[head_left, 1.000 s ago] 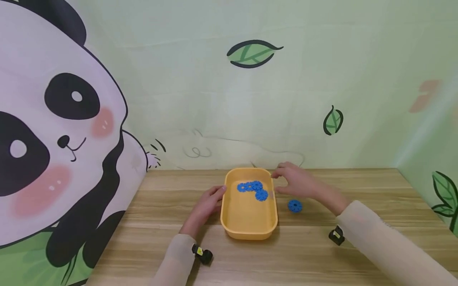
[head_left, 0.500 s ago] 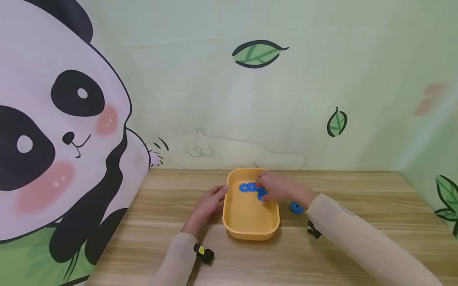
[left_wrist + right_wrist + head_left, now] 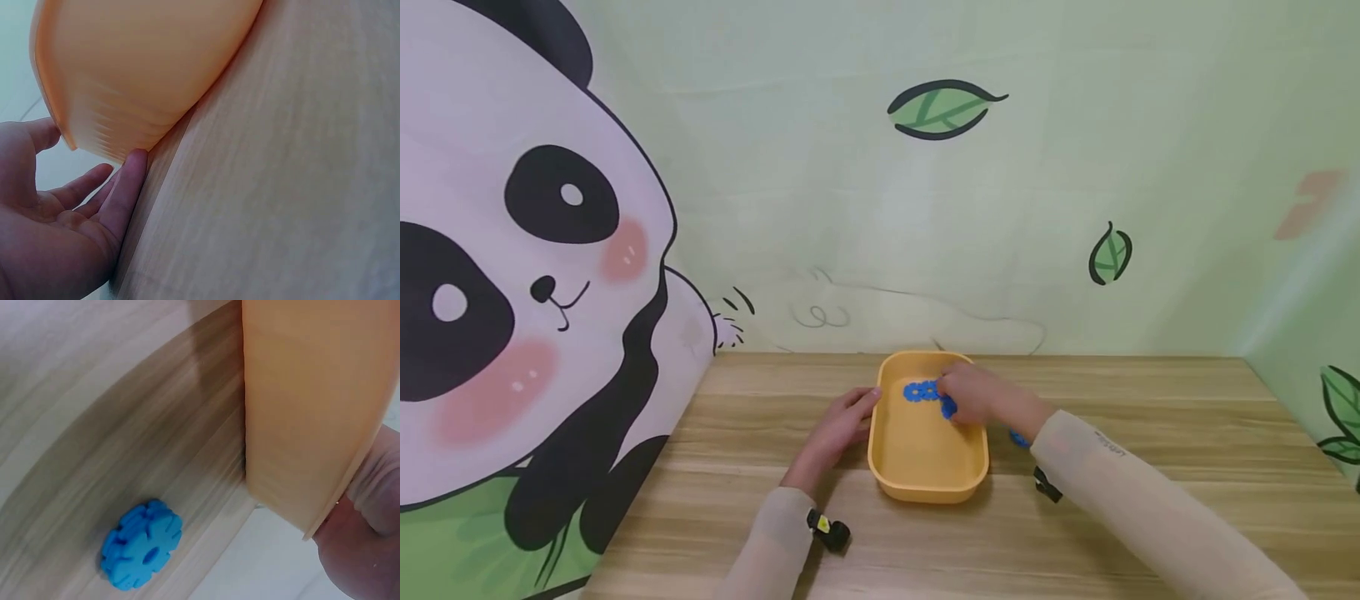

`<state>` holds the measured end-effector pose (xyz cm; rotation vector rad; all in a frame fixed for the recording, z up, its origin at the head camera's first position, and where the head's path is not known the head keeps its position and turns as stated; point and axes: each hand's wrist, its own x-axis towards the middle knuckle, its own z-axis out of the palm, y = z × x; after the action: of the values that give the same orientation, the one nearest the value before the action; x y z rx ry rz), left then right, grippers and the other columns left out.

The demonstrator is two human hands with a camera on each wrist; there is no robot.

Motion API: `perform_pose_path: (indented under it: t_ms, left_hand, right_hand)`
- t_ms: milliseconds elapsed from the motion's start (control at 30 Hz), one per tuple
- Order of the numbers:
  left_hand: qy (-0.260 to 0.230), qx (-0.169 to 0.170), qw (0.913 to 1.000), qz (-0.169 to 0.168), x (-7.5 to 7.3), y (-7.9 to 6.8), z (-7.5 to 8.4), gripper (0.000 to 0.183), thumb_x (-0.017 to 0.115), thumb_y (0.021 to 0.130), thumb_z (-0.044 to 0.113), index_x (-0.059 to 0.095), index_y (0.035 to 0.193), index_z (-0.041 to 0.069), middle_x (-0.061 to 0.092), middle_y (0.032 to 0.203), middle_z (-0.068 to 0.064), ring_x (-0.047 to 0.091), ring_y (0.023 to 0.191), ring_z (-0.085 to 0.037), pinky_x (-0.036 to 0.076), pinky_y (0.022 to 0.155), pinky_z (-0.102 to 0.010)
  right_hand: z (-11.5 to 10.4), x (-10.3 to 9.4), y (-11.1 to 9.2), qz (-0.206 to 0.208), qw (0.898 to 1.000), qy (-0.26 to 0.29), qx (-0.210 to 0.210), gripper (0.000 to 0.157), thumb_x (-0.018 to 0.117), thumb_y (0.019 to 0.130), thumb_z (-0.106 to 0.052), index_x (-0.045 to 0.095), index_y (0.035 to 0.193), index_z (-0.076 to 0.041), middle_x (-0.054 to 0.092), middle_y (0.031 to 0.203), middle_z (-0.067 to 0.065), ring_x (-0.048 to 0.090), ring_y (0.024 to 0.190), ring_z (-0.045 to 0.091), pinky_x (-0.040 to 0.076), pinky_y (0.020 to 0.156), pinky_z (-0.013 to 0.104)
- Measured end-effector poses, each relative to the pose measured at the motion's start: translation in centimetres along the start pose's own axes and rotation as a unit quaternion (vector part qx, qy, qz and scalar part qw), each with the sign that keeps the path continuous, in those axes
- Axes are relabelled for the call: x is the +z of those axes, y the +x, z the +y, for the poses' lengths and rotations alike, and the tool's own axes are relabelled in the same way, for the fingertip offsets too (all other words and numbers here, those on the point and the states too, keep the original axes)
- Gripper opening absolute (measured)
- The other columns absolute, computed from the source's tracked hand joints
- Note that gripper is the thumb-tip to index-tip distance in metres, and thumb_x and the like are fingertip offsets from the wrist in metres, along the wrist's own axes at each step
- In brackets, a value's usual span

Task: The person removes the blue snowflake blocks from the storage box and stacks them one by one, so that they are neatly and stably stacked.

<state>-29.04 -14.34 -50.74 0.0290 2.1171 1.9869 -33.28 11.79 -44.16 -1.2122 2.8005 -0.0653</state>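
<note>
A yellow plastic tray (image 3: 928,450) sits on the table, with several blue notched discs (image 3: 914,392) lying in its far half. My left hand (image 3: 842,425) holds the tray's left side; in the left wrist view the thumb is over the rim and the fingertips touch the outer wall. My right hand (image 3: 973,393) reaches over the right rim with curled fingers and pinches a blue notched disc, which shows below the fingertips. The hand hides part of the group. Outside the tray lie more blue discs (image 3: 142,545), apparently two stacked, partly covered by the right forearm in the head view.
The wooden table (image 3: 737,450) runs back to a green cloth backdrop (image 3: 820,183) printed with a panda and leaves. Black wrist cameras (image 3: 830,532) are strapped at both sleeves.
My right hand has moved left from outside the tray's right rim to the discs inside, where its fingers have closed. The left hand stays at the tray's left side.
</note>
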Motion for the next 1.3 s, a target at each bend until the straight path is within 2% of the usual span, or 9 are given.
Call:
perform_pose_path:
  t_ms: [267,433,700,1067,1300]
  left_hand:
    - [0.003,-0.009,1.0000,-0.001,-0.15,0.01,0.00,0.061,0.055,0.111,0.043,0.050,0.151,-0.002,0.057,0.148,-0.025,0.061,0.132,-0.036,0.058,0.103,-0.047]
    - [0.006,-0.013,0.9999,-0.003,-0.19,0.03,-0.03,0.062,0.055,0.110,0.045,0.050,0.152,-0.001,0.056,0.150,-0.024,0.060,0.134,-0.036,0.057,0.105,-0.048]
    - [-0.002,-0.005,1.0000,-0.007,0.08,0.01,0.06,0.061,0.055,0.111,0.043,0.050,0.151,-0.002,0.057,0.148,-0.025,0.061,0.132,-0.036,0.059,0.102,-0.046]
    - [-0.001,-0.005,0.9999,-0.010,0.32,0.28,-0.09,0.063,0.057,0.109,0.047,0.052,0.151,-0.001,0.057,0.149,-0.023,0.059,0.134,-0.035,0.058,0.103,-0.046]
    - [0.000,-0.005,1.0000,-0.002,0.00,0.10,0.02,0.061,0.055,0.111,0.043,0.050,0.152,-0.002,0.056,0.150,-0.024,0.058,0.136,-0.036,0.058,0.103,-0.047]
  right_hand:
    - [0.00,0.44,0.02,0.004,1.000,0.005,0.005,0.016,0.085,0.084,-0.010,0.070,0.088,-0.008,0.054,0.089,0.000,0.049,0.084,0.020,0.049,0.078,0.038]
    - [0.05,0.61,0.00,-0.002,1.000,0.012,0.007,0.014,0.084,0.086,-0.010,0.071,0.091,-0.008,0.058,0.091,0.001,0.052,0.087,0.021,0.052,0.083,0.040]
    - [0.18,0.48,-0.13,0.008,1.000,-0.004,-0.015,0.013,0.081,0.082,-0.004,0.069,0.089,-0.007,0.061,0.093,0.003,0.056,0.088,0.025,0.053,0.084,0.042]
    - [-0.10,0.02,-0.24,-0.041,0.999,0.004,0.025,0.014,0.080,0.089,-0.010,0.066,0.095,-0.010,0.059,0.097,0.004,0.053,0.091,0.024,0.051,0.087,0.042]
    - [-0.02,0.17,0.26,-0.007,1.000,0.006,0.017,0.018,0.082,0.086,-0.015,0.065,0.091,-0.010,0.055,0.097,0.003,0.051,0.092,0.024,0.049,0.082,0.041]
